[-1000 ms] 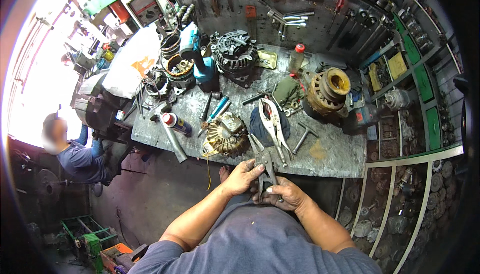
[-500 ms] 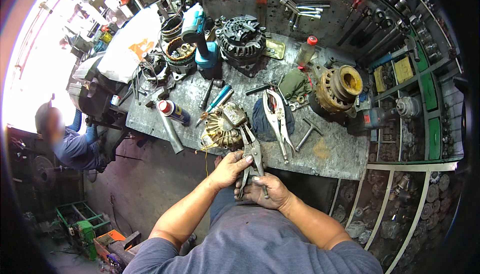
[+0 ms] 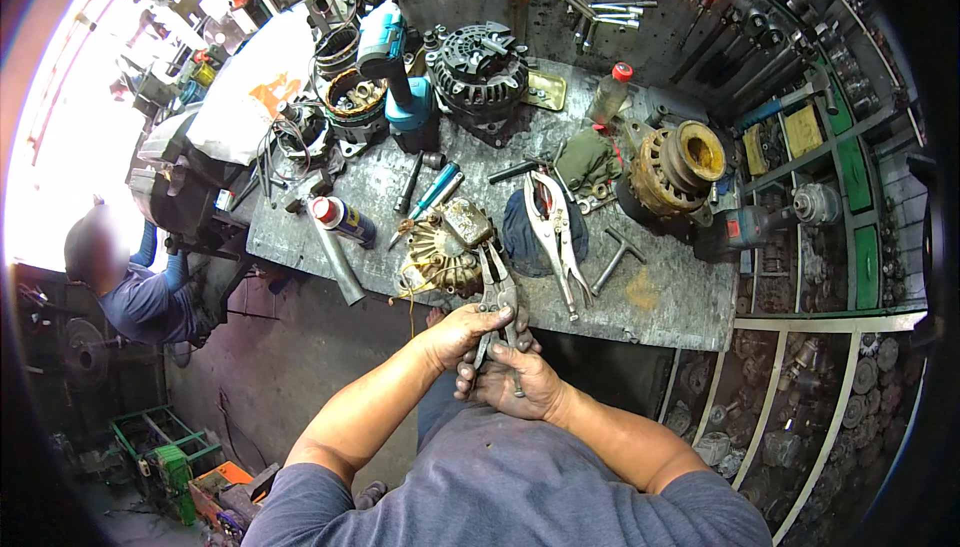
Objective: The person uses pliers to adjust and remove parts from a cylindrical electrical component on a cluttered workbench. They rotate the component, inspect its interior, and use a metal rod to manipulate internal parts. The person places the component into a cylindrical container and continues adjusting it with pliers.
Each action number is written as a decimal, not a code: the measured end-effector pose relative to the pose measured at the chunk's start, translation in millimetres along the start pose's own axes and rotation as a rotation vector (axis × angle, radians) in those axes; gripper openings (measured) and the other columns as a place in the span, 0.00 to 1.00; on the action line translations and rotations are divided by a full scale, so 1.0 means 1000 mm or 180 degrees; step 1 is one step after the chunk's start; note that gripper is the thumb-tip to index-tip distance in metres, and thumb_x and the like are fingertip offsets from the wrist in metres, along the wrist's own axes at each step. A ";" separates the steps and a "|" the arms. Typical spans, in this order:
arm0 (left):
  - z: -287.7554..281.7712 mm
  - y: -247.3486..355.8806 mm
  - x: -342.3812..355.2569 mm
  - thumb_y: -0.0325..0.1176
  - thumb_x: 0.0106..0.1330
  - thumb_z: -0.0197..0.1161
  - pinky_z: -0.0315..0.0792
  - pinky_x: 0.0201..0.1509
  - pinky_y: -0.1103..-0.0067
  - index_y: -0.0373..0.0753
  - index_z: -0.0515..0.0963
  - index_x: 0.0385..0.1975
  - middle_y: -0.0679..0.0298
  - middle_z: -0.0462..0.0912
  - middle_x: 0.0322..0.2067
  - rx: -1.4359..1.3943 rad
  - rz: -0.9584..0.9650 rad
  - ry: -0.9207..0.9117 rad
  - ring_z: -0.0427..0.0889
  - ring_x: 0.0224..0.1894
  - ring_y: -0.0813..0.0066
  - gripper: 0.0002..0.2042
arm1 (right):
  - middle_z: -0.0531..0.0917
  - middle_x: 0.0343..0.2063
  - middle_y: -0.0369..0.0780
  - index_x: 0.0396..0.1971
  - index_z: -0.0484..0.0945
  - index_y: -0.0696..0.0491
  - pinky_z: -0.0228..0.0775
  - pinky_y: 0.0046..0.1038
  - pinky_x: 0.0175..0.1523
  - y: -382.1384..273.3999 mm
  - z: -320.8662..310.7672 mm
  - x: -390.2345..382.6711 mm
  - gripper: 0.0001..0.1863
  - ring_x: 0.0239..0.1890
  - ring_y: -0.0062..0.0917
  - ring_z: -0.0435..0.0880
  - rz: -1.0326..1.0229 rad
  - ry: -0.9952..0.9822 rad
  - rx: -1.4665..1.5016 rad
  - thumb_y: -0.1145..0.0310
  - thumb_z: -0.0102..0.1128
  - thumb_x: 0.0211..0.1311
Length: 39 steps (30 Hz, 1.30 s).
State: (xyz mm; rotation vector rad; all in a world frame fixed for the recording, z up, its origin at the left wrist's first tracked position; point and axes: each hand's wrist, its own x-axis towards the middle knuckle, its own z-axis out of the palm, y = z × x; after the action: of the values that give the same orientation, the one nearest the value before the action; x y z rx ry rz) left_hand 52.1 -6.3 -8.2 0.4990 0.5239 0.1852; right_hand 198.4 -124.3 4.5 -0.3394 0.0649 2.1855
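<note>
My left hand (image 3: 462, 337) is wrapped around the upper body of a pair of grey locking pliers (image 3: 499, 297), thumb on top. My right hand (image 3: 522, 379) closes around the handles below, whose ends point toward me. The jaws reach a worn alternator housing (image 3: 440, 253) at the bench's front edge, beside the block-shaped metal part (image 3: 468, 221) on it; whether they grip it I cannot make out. A yellowish wire (image 3: 411, 317) hangs from the housing. To its right, larger locking pliers (image 3: 549, 232) lie partly on a dark cloth (image 3: 522, 237).
Along the metal bench (image 3: 680, 302) lie a T-handle wrench (image 3: 620, 259), a spray can (image 3: 345, 221), a metal tube (image 3: 340, 265) and a rusty pulley-ended alternator (image 3: 672, 175). A cordless driver (image 3: 405, 102) stands behind. Another person (image 3: 150, 287) works at the far left.
My right hand has closed further around the pliers' handles, and the handles sit nearer together. The view has shifted slightly.
</note>
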 end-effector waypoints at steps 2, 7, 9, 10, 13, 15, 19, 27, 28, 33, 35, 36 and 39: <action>0.000 0.000 0.001 0.50 0.77 0.71 0.87 0.54 0.64 0.33 0.83 0.53 0.53 0.91 0.43 0.0055 -0.0036 0.0203 0.91 0.47 0.56 0.23 | 0.86 0.46 0.45 0.59 0.81 0.56 0.74 0.49 0.68 0.002 0.007 -0.002 0.22 0.53 0.39 0.84 0.0024 0.0173 -0.0032 0.52 0.62 0.80; 0.006 0.005 -0.002 0.48 0.74 0.75 0.86 0.50 0.67 0.38 0.84 0.52 0.56 0.91 0.44 -0.0154 -0.0232 0.0168 0.90 0.45 0.63 0.20 | 0.86 0.43 0.45 0.56 0.83 0.56 0.75 0.48 0.66 0.004 0.007 0.001 0.21 0.50 0.39 0.84 -0.0062 -0.0042 0.0071 0.54 0.65 0.78; 0.010 0.005 -0.002 0.47 0.75 0.74 0.86 0.51 0.68 0.37 0.84 0.52 0.56 0.91 0.43 0.0004 -0.0224 0.0312 0.90 0.45 0.64 0.19 | 0.86 0.41 0.45 0.54 0.83 0.55 0.77 0.47 0.60 0.004 0.001 0.003 0.20 0.48 0.39 0.84 0.0031 0.0131 0.0144 0.53 0.66 0.78; 0.012 0.005 -0.002 0.46 0.75 0.74 0.86 0.51 0.68 0.37 0.84 0.52 0.56 0.91 0.42 0.0120 -0.0178 0.0364 0.90 0.44 0.64 0.19 | 0.86 0.41 0.45 0.53 0.83 0.55 0.77 0.47 0.59 0.005 -0.002 0.003 0.20 0.47 0.39 0.84 0.0041 0.0168 0.0133 0.53 0.66 0.78; 0.016 0.003 0.003 0.48 0.78 0.72 0.86 0.47 0.68 0.36 0.85 0.47 0.57 0.91 0.39 0.0407 -0.0138 0.0517 0.90 0.42 0.64 0.18 | 0.85 0.39 0.45 0.50 0.84 0.55 0.77 0.46 0.56 0.006 -0.008 0.003 0.21 0.45 0.38 0.84 0.0024 0.0303 0.0026 0.50 0.67 0.77; 0.017 0.001 0.006 0.47 0.78 0.72 0.85 0.45 0.69 0.36 0.85 0.46 0.58 0.90 0.39 0.0449 -0.0261 0.0626 0.89 0.40 0.66 0.18 | 0.85 0.39 0.44 0.49 0.84 0.55 0.77 0.45 0.54 0.005 -0.010 0.002 0.22 0.44 0.38 0.84 0.0043 0.0365 0.0014 0.48 0.67 0.77; 0.018 0.000 0.009 0.45 0.78 0.71 0.84 0.43 0.70 0.36 0.85 0.44 0.59 0.90 0.37 0.0517 -0.0187 0.0746 0.88 0.37 0.68 0.16 | 0.85 0.38 0.44 0.48 0.85 0.55 0.76 0.44 0.53 0.003 -0.010 0.000 0.25 0.42 0.36 0.83 0.0085 0.0387 0.0031 0.44 0.66 0.77; 0.016 -0.002 0.012 0.44 0.78 0.71 0.84 0.44 0.70 0.35 0.85 0.43 0.58 0.90 0.37 0.0425 -0.0118 0.0648 0.89 0.37 0.67 0.16 | 0.86 0.37 0.44 0.48 0.85 0.55 0.76 0.43 0.52 0.000 -0.009 0.000 0.24 0.41 0.34 0.84 0.0074 0.0469 0.0014 0.45 0.66 0.78; 0.015 -0.001 0.011 0.45 0.78 0.71 0.85 0.45 0.69 0.35 0.85 0.44 0.57 0.91 0.37 0.0452 -0.0091 0.0627 0.89 0.38 0.66 0.16 | 0.86 0.38 0.44 0.49 0.85 0.55 0.77 0.43 0.53 -0.001 -0.007 0.000 0.24 0.42 0.34 0.84 0.0093 0.0400 0.0003 0.45 0.66 0.78; 0.017 0.006 0.008 0.44 0.76 0.72 0.86 0.54 0.65 0.32 0.86 0.51 0.55 0.91 0.41 0.0338 -0.0266 0.0570 0.91 0.44 0.61 0.19 | 0.88 0.44 0.45 0.56 0.84 0.57 0.80 0.44 0.59 -0.004 0.008 -0.006 0.27 0.48 0.34 0.88 0.0064 0.0841 -0.0571 0.46 0.62 0.81; 0.023 0.005 0.009 0.43 0.77 0.72 0.88 0.50 0.65 0.35 0.82 0.46 0.54 0.91 0.40 0.0061 -0.0146 0.0589 0.92 0.42 0.60 0.16 | 0.88 0.45 0.45 0.59 0.83 0.57 0.81 0.43 0.61 -0.009 0.011 -0.015 0.27 0.51 0.34 0.89 0.0073 0.0884 -0.0764 0.46 0.60 0.83; 0.025 0.004 0.009 0.42 0.77 0.72 0.89 0.49 0.65 0.35 0.82 0.46 0.54 0.91 0.40 -0.0020 -0.0103 0.0602 0.92 0.42 0.60 0.15 | 0.88 0.46 0.44 0.59 0.83 0.58 0.81 0.41 0.61 -0.011 0.010 -0.021 0.27 0.50 0.33 0.89 0.0081 0.0992 -0.0839 0.47 0.59 0.84; 0.029 0.000 0.010 0.42 0.77 0.73 0.89 0.46 0.64 0.37 0.82 0.46 0.54 0.90 0.39 -0.0234 -0.0046 0.0588 0.93 0.41 0.59 0.14 | 0.88 0.47 0.44 0.60 0.82 0.59 0.80 0.36 0.58 -0.020 0.003 -0.047 0.27 0.48 0.30 0.88 0.0063 0.0926 -0.1281 0.47 0.57 0.85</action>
State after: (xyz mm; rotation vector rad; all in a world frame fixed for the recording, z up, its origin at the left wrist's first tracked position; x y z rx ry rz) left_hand 76.4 -15.3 9.3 0.4082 0.6983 0.2372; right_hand 240.2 -148.1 20.9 -0.8853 -0.2146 2.1453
